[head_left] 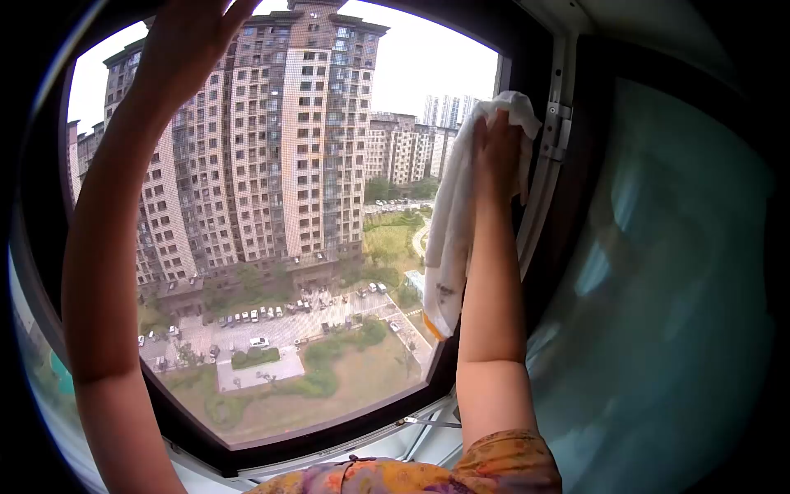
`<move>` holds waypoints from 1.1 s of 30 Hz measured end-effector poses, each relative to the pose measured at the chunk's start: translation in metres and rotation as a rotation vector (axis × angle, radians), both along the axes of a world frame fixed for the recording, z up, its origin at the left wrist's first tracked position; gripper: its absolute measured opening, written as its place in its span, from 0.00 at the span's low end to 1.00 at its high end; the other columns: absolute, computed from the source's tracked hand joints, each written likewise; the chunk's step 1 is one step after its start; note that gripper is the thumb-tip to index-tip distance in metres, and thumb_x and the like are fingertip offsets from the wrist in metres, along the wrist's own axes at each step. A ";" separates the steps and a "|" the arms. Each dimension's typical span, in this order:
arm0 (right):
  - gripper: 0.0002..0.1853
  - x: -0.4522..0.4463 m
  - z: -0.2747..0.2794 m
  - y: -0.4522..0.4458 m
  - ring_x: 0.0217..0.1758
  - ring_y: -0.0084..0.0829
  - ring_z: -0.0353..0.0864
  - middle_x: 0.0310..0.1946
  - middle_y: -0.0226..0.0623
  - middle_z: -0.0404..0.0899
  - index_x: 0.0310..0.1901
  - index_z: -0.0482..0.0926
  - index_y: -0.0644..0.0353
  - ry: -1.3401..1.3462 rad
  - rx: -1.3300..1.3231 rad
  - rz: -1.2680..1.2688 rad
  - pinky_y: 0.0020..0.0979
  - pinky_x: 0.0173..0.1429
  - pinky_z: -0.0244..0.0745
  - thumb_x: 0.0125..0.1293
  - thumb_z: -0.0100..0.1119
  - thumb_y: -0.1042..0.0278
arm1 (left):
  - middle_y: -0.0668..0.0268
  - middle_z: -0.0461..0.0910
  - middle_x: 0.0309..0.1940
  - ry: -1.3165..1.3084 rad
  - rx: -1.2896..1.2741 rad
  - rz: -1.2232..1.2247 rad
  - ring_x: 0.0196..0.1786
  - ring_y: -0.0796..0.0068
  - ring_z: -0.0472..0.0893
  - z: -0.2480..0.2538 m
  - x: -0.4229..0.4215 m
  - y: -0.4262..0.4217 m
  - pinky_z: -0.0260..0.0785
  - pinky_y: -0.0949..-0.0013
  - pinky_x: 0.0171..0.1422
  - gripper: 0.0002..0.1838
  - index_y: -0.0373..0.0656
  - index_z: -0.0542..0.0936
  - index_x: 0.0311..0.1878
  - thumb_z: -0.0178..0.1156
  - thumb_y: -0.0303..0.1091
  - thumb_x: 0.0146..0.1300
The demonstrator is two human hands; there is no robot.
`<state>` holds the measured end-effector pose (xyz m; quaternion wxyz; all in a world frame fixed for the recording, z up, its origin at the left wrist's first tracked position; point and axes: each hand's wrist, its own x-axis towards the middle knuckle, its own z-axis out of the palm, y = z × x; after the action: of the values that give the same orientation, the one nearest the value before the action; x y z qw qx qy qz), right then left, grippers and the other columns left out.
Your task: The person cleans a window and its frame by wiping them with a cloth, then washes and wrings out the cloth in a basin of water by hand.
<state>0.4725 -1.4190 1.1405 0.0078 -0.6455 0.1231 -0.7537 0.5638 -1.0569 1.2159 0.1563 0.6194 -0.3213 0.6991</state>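
Patterned clothing: one garment (387, 477) and its one short sleeve (510, 461) lie nearest you, below the window frame (329, 437).
Arms: two, both bare and raised, one toward each side of the window frame.
Left hand: one, your left hand (196, 29), up by the top left of the window frame; its thumb stands apart, but the other fingers are cut off, so you cannot tell how open it is or whether it holds anything.
Right hand: one, your right hand (499, 156), at the right side of the window frame, fingers bent and closed on the white cloth.
White cloth: one white cloth (448, 222), bunched at your fingers against the right side of the window frame, its long end hanging over the glass edge, with dark marks and one orange edge low down.
Metal fittings: one metal bracket (558, 132) right of the window frame, one thin metal arm (432, 423) below it.
Greenish pane: one greenish pane (675, 288), right of the window frame.
Cars: one white car (259, 342) beyond the window frame, low down, with over ten parked cars (255, 315) behind it.
Buildings: one large tower (304, 140) fills the frame's left and middle; several lower blocks (403, 152) and pale high-rises (448, 109) stand farther off.
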 end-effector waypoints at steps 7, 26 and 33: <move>0.28 -0.012 0.059 -0.004 0.60 0.54 0.74 0.56 0.62 0.72 0.66 0.62 0.64 0.013 0.007 -0.030 0.45 0.64 0.68 0.75 0.40 0.50 | 0.53 0.65 0.69 0.073 0.032 0.127 0.74 0.59 0.60 0.012 0.009 -0.001 0.45 0.53 0.79 0.30 0.35 0.70 0.65 0.37 0.51 0.76; 0.22 -0.019 0.096 -0.093 0.58 0.48 0.76 0.55 0.56 0.74 0.58 0.67 0.66 0.052 0.004 -0.078 0.40 0.60 0.70 0.76 0.40 0.55 | 0.55 0.66 0.68 -0.034 0.009 0.008 0.74 0.61 0.61 0.016 -0.016 -0.059 0.46 0.53 0.78 0.28 0.35 0.70 0.65 0.42 0.48 0.75; 0.20 -0.024 -0.001 -0.109 0.46 0.55 0.77 0.41 0.57 0.76 0.56 0.68 0.66 0.028 -0.159 -0.209 0.50 0.51 0.69 0.74 0.47 0.56 | 0.57 0.67 0.68 -0.050 0.001 -0.021 0.74 0.63 0.61 0.035 -0.018 -0.088 0.46 0.56 0.79 0.24 0.38 0.72 0.65 0.43 0.44 0.75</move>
<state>0.4482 -1.5285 1.1399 -0.1236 -0.6384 0.1294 -0.7486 0.5458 -1.1448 1.2505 0.1551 0.5985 -0.3319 0.7124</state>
